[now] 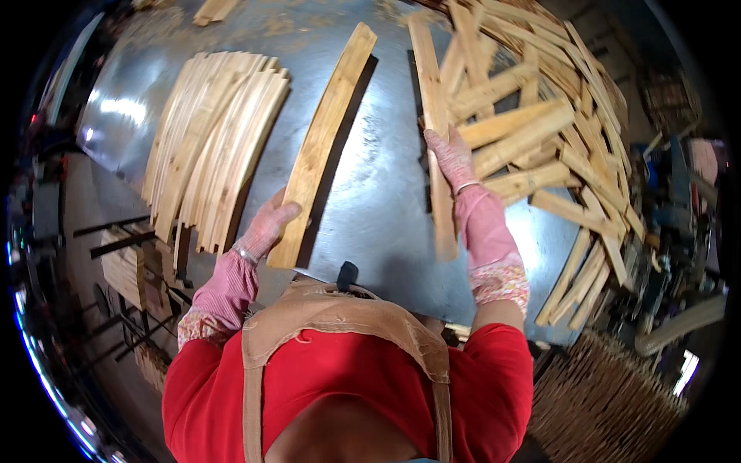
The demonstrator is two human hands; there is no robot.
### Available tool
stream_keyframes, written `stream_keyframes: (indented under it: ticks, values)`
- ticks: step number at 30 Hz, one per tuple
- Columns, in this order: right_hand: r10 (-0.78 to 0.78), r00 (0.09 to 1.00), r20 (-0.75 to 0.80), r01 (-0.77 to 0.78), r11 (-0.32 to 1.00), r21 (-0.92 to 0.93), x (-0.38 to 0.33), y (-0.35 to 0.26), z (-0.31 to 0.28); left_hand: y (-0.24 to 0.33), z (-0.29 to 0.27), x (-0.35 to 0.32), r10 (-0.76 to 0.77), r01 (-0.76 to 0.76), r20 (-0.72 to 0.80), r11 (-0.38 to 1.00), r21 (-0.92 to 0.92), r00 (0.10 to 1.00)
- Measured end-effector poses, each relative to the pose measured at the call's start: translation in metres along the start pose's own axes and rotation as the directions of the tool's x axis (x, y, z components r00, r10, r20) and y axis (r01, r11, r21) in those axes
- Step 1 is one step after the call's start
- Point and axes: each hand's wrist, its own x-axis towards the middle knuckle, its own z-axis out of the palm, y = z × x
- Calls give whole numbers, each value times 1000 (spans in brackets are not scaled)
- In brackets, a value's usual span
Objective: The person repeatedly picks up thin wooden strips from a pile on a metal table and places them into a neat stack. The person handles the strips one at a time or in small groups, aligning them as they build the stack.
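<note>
Both my hands wear pinkish gloves. My left hand [268,225] grips the near end of a wooden slat [328,127], its thumb lying on the upper face; the slat points away from me and casts a dark shadow on the metal table. My right hand [451,157] is closed round the middle of a second wooden slat [430,77], holding it lengthwise beside the loose pile. Some of the right fingers are hidden behind that slat. To the left of my left hand lies a row of slats [216,131] set side by side.
A jumbled heap of wooden slats [532,139] covers the right side of the metal table [363,185]. Sawdust [285,23] lies at the far edge. Stacked wood [123,266] stands on a dark rack at the left; a large bundle of wood [610,401] sits lower right.
</note>
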Motion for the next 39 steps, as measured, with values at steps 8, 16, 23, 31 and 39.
stream_keyframes:
  ticks: [8, 16, 23, 31, 39]
  values:
    - [95, 937, 336, -109, 994, 22, -91, -154, 204, 38, -62, -12, 66, -75, -79, 990, -122, 995]
    - [-73, 736, 673, 54, 997, 50, -158, -212, 324, 86, -243, -70, 266, 54, -366, 741, 669, 891]
    - [-123, 871, 476, 144, 990, -8, -110, -152, 238, 56, -392, -73, 525, 242, -209, 6, 970, 825]
    - [-7, 936, -352, -194, 824, -533, -95, 19, -8, 66, -239, 51, 683, -61, -298, 448, 892, 666]
    - [253, 738, -625, -423, 895, -138, -226, 128, -34, 58, 160, 134, 504, -597, 406, 306, 742, 762]
